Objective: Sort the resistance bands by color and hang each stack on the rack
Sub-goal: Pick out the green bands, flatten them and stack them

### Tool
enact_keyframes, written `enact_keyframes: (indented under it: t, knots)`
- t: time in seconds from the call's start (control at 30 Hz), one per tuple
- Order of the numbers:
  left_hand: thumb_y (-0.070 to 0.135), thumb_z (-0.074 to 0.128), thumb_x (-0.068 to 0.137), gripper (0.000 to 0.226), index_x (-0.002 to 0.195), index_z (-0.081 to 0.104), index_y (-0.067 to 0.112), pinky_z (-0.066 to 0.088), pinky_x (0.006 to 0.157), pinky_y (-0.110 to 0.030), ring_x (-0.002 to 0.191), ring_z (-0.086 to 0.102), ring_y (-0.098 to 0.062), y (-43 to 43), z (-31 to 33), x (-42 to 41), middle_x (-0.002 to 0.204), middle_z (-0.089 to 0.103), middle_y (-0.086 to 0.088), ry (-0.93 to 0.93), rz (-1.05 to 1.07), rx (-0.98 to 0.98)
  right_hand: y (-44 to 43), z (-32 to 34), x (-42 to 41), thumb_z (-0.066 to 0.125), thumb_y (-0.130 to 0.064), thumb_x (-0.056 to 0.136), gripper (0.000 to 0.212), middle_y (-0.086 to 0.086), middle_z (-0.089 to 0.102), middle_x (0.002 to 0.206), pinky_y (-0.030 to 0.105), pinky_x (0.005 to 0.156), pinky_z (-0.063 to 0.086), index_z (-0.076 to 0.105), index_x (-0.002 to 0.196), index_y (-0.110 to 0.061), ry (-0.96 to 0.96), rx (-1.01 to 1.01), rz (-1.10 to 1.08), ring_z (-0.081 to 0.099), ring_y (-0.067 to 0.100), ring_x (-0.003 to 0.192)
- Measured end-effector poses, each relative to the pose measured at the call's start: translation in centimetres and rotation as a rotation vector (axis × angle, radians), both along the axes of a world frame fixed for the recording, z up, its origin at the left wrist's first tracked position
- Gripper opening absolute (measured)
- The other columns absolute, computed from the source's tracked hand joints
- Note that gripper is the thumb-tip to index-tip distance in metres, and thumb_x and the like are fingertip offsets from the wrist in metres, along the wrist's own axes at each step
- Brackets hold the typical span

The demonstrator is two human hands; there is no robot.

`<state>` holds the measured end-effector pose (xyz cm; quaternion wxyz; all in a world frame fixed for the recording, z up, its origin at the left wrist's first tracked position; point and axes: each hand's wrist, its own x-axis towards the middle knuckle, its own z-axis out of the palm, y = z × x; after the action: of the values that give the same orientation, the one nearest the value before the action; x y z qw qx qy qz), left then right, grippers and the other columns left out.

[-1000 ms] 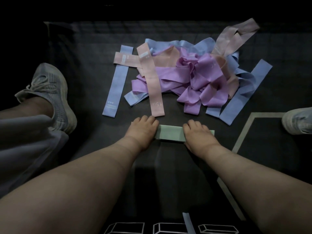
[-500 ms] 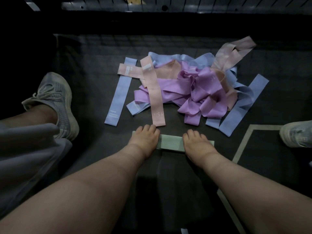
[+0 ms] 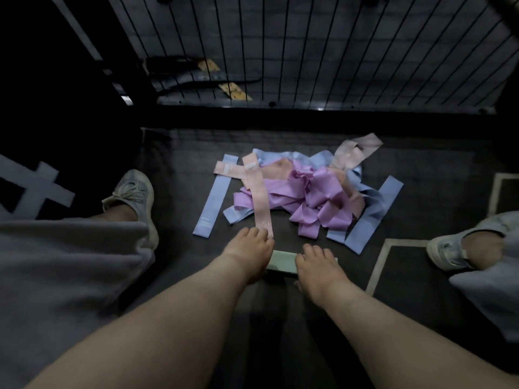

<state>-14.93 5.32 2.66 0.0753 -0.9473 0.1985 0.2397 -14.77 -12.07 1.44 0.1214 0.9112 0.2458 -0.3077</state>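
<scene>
A pale green band (image 3: 282, 261) lies flat on the dark mat, right in front of me. My left hand (image 3: 248, 256) grips its left end and my right hand (image 3: 317, 265) grips its right end, fingers curled down over it. Just beyond sits a tangled pile of bands: purple ones (image 3: 317, 197) in the middle, a long pink band (image 3: 259, 197) on its left, a blue band (image 3: 214, 197) lying straight further left, and more blue bands (image 3: 373, 211) at the right. A black wire rack (image 3: 309, 51) stands behind the pile.
My left shoe (image 3: 134, 197) and grey shorts are at the left, my right shoe (image 3: 449, 248) at the right edge. A pale line (image 3: 379, 262) marks the mat at the right. Dark objects lie behind the rack's wires.
The view has tilted upward, bringing the wire rack into sight. Both hands stay on the green band in the same place.
</scene>
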Motion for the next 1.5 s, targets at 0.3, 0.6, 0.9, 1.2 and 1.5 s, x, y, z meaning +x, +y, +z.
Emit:
enact_keyframes:
  t: [0.3, 0.6, 0.9, 1.2, 1.5]
  knots:
    - [0.04, 0.063, 0.093, 0.056, 0.139, 0.047, 0.013, 0.035, 0.106, -0.041, 0.128, 0.046, -0.031, 1.3, 7.5, -5.5, 0.14, 0.048, -0.013, -0.054, 0.066, 0.032, -0.7, 7.9, -3.6, 0.057, -0.032, 0.098, 0.054, 0.014, 0.04, 0.143, 0.042, 0.109, 0.032, 0.043, 0.146, -0.012, 0.006, -0.096, -0.044, 0.04, 0.033, 0.133]
    - [0.043, 0.065, 0.092, 0.058, 0.139, 0.047, 0.015, 0.037, 0.106, -0.042, 0.128, 0.047, -0.032, 0.3, 12.0, -8.8, 0.141, 0.049, -0.013, -0.115, 0.116, 0.012, -1.1, 15.2, -5.6, 0.067, -0.027, 0.092, 0.061, 0.015, 0.038, 0.151, 0.042, 0.111, 0.035, 0.044, 0.148, -0.014, -0.023, -0.179, -0.063, 0.039, 0.033, 0.139]
    - [0.046, 0.063, 0.093, 0.055, 0.14, 0.05, 0.02, 0.038, 0.107, -0.042, 0.129, 0.048, -0.029, -1.9, 14.4, -11.8, 0.142, 0.049, -0.008, -0.076, 0.138, 0.116, -2.7, 14.2, -7.6, 0.059, -0.028, 0.097, 0.056, 0.015, 0.036, 0.154, 0.044, 0.112, 0.033, 0.044, 0.149, -0.015, -0.008, -0.041, -0.052, 0.037, 0.035, 0.14]
    - [0.049, 0.067, 0.087, 0.061, 0.136, 0.05, 0.018, 0.039, 0.102, -0.042, 0.124, 0.051, -0.032, -3.6, 13.2, -7.6, 0.136, 0.052, -0.011, -0.077, 0.128, 0.05, -2.6, 14.1, -3.3, 0.065, -0.034, 0.094, 0.056, 0.013, 0.045, 0.148, 0.044, 0.107, 0.042, 0.048, 0.143, -0.013, 0.031, 0.077, -0.091, 0.047, 0.033, 0.133]
    - [0.043, 0.071, 0.084, 0.065, 0.137, 0.044, 0.016, 0.033, 0.109, -0.044, 0.126, 0.045, -0.032, -1.0, 0.2, -4.4, 0.135, 0.047, -0.009, 0.099, 0.242, -0.054, -0.3, 1.9, 0.0, 0.073, -0.035, 0.088, 0.068, 0.013, 0.045, 0.14, 0.044, 0.104, 0.04, 0.041, 0.142, -0.011, 0.107, 0.092, -0.17, 0.048, 0.033, 0.128]
